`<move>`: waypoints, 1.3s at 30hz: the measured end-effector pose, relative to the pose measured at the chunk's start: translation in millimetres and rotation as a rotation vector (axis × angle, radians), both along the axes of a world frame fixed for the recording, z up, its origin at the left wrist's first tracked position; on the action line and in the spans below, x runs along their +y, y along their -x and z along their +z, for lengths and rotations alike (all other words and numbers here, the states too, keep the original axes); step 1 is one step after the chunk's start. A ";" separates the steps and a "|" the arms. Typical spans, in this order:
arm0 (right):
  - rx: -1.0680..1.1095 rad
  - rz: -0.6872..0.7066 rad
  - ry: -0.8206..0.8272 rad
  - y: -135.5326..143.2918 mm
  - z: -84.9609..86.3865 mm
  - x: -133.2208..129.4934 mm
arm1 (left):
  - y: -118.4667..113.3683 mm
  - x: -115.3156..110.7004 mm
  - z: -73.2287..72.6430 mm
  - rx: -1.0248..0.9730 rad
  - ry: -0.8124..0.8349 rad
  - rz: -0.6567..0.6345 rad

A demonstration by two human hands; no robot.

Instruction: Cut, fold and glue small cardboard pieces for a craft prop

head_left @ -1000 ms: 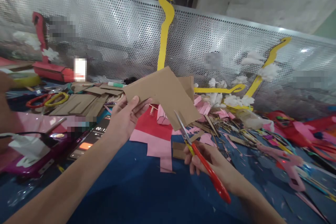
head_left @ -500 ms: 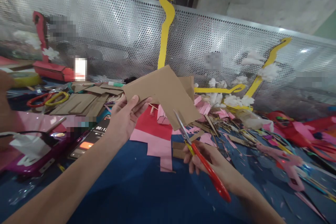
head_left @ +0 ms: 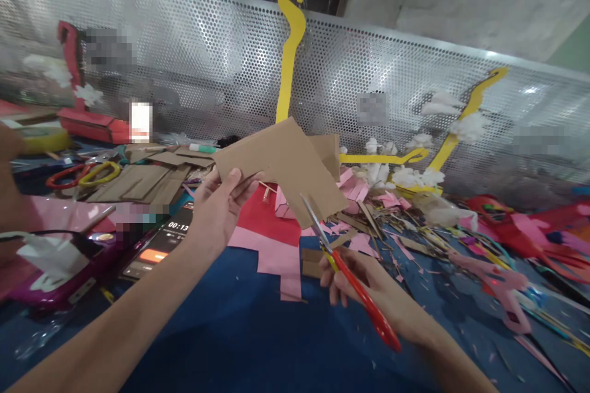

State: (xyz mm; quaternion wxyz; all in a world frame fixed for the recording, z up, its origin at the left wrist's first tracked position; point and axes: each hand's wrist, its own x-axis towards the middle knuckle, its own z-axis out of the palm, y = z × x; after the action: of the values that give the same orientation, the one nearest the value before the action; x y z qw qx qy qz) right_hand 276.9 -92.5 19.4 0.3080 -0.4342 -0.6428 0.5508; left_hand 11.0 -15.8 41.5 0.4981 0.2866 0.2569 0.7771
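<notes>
My left hand (head_left: 225, 196) pinches the left part of a bent brown cardboard piece (head_left: 295, 166), thumb in front and fingers behind. The cardboard is held up above the table. In my right hand (head_left: 359, 276) is a pair of scissors (head_left: 364, 298) with red and yellow handles. Their blades lie at the cardboard's lower edge, the upper blade in front of its face. Below the cardboard are a red sheet (head_left: 276, 224) and stepped pink paper (head_left: 276, 261) on the blue table. A small brown cardboard strip (head_left: 311, 263) lies near my right fingers.
Yellow hook-topped cutouts (head_left: 291, 49) stand before a perforated metal panel (head_left: 207, 55). At the left are cardboard pieces (head_left: 133, 181), other scissors (head_left: 99, 173), a phone (head_left: 159, 245) and a purple power device (head_left: 59, 276). A pink glue gun (head_left: 500, 285) and paper scraps lie right.
The cardboard, scissors and both hands appear almost unmoved. The whole view has shifted very slightly, with things sitting a little further left.
</notes>
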 end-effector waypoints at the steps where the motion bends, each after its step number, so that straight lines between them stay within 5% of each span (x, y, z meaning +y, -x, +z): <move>1: -0.003 -0.004 0.007 -0.2 -0.2 0.0 | 2.2 1.0 0.4 -0.002 -0.010 0.012; 39: 0.008 -0.012 -0.014 -1.0 -3.1 1.7 | 1.9 0.4 -3.6 0.000 0.006 -0.023</move>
State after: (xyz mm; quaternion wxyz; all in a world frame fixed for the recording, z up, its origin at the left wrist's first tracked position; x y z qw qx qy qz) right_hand 277.9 -90.7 16.4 0.3170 -0.4337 -0.6427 0.5462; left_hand 9.1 -15.4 37.9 0.5080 0.2881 0.2560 0.7703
